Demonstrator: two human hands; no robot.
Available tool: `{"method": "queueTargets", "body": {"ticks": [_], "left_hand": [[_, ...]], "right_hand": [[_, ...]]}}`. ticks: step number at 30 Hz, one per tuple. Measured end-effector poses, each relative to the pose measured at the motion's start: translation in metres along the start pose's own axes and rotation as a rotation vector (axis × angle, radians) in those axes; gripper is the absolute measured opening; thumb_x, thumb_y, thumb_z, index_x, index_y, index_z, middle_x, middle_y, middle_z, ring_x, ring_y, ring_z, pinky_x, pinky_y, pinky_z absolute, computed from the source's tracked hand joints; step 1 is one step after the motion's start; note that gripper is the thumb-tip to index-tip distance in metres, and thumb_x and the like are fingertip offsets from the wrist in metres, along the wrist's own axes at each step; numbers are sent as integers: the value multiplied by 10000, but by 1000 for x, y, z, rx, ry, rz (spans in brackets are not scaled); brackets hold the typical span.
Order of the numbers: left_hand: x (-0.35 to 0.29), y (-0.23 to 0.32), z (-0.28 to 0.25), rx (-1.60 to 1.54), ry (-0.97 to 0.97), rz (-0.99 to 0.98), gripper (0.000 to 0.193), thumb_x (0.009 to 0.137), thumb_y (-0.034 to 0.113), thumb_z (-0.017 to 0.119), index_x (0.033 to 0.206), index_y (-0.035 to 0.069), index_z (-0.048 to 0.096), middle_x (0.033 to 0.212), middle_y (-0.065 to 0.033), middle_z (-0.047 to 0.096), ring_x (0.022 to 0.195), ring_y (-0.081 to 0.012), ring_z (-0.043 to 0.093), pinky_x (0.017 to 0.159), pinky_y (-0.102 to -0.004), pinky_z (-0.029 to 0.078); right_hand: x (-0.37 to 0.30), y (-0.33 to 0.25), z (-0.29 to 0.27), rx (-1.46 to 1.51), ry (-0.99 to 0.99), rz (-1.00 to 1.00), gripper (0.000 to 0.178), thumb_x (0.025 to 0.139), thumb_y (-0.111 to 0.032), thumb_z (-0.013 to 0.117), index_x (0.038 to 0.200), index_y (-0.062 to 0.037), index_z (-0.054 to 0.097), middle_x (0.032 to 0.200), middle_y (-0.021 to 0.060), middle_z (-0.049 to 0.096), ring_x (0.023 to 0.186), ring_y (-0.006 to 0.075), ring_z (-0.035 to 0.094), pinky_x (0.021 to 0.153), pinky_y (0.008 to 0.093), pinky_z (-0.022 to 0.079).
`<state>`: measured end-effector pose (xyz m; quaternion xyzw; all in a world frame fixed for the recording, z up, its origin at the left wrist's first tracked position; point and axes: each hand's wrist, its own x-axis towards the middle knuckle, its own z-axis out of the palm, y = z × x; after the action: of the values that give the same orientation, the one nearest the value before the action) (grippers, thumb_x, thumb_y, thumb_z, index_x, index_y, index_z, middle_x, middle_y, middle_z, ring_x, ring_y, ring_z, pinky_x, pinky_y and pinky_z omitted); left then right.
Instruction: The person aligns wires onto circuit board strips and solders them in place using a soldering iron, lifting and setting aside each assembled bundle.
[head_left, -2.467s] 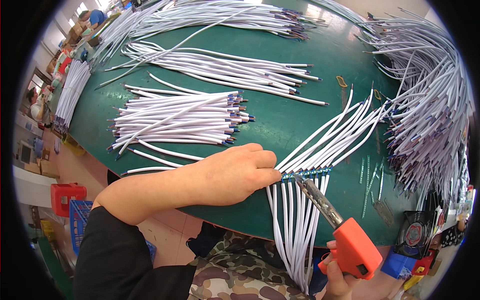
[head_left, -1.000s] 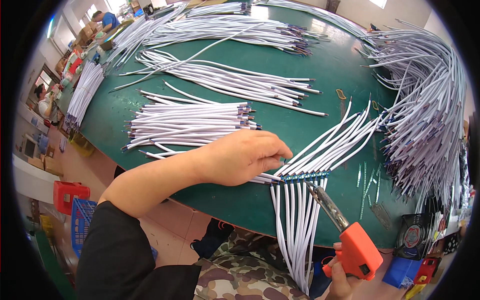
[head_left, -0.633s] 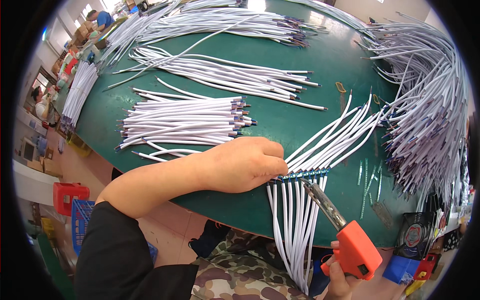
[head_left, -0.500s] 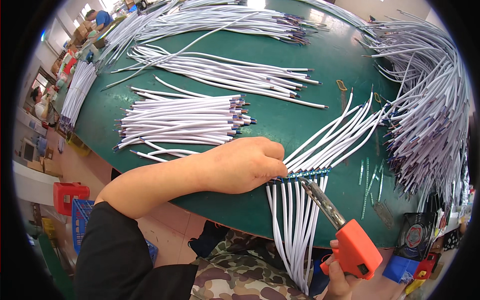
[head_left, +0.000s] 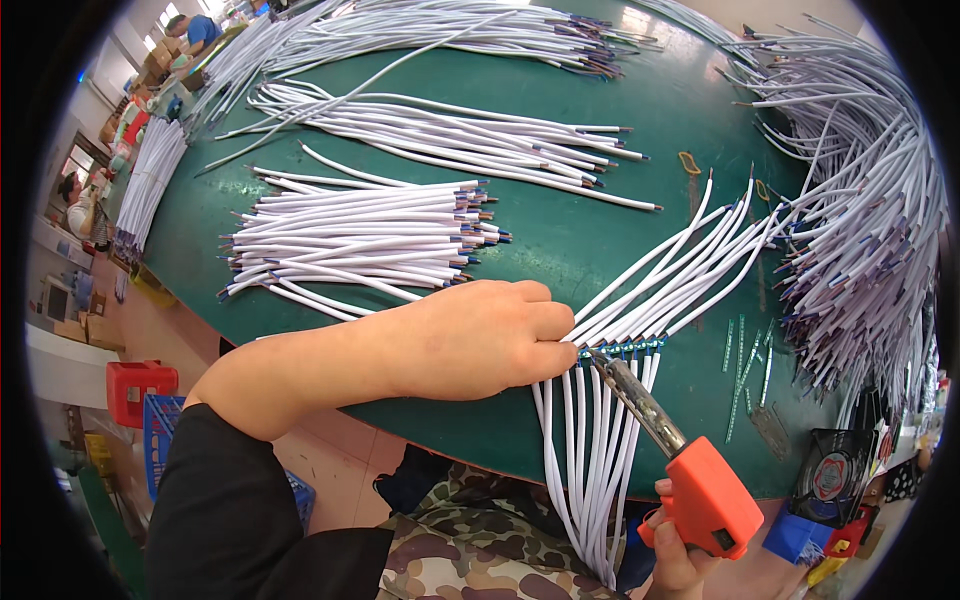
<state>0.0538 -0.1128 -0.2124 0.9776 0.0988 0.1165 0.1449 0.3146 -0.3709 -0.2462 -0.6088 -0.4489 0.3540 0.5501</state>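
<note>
A narrow green circuit-board strip (head_left: 645, 346) lies near the table's front edge. White cables (head_left: 655, 270) fan out from its far side, and more white cables (head_left: 597, 450) run from its near side down over the edge. My left hand (head_left: 500, 335) is closed at the strip's left end, fingers bent down; whatever they pinch is hidden beneath them. Low at the right, my right hand (head_left: 680, 562) grips a red-bodied soldering gun (head_left: 712, 497). Its metal barrel slants up to the left, and its tip is at the strip, right beside my left fingertips.
On the green table (head_left: 690, 400) lie a stack of short white cables (head_left: 350, 235) and longer bundles (head_left: 440, 140) behind it. A big cable heap (head_left: 860, 200) rises at the right. Loose green strips (head_left: 741, 370) and a small black fan (head_left: 832, 470) are nearby. Other people work far left.
The soldering gun's tip has shifted slightly left along the strip, nearer my left fingers. My left hand has moved slightly and its fingers are curled more. The whole view has shifted a little.
</note>
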Motion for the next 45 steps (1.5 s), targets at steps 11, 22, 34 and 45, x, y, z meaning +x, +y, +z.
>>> {"method": "queueTargets", "body": {"ticks": [11, 22, 34, 45], "left_hand": [[0, 2, 1, -2, 26, 28, 319, 835, 93, 615, 1140, 3, 649, 957, -95, 569, 867, -267, 577, 728, -355, 529], [2, 4, 3, 1, 18, 8, 317, 832, 102, 619, 1134, 13, 653, 938, -90, 555, 876, -266, 575, 743, -351, 523], [4, 5, 1, 14, -10, -8, 298, 842, 110, 612, 1124, 26, 662, 947, -88, 564, 883, -266, 580, 741, -357, 531], [4, 7, 1, 18, -22, -28, 305, 837, 110, 608, 1127, 33, 662, 954, -85, 568, 903, -265, 587, 754, -358, 538]], "right_hand": [[-1, 6, -1, -38, -61, -36, 398, 838, -46, 651, 1205, 89, 578, 1056, 218, 665, 709, 166, 619, 667, 292, 535], [-5, 7, -1, -23, -49, -8, 361, 844, -38, 673, 1176, 76, 591, 1007, 180, 672, 688, 156, 611, 632, 288, 525], [-9, 8, 0, -44, -45, 68, 294, 836, 17, 623, 1124, 72, 612, 938, 138, 663, 645, 142, 605, 605, 272, 519], [-5, 4, 1, -100, -112, -26, 285, 851, 46, 610, 1135, 64, 610, 954, 130, 660, 685, 147, 617, 620, 281, 520]]}}
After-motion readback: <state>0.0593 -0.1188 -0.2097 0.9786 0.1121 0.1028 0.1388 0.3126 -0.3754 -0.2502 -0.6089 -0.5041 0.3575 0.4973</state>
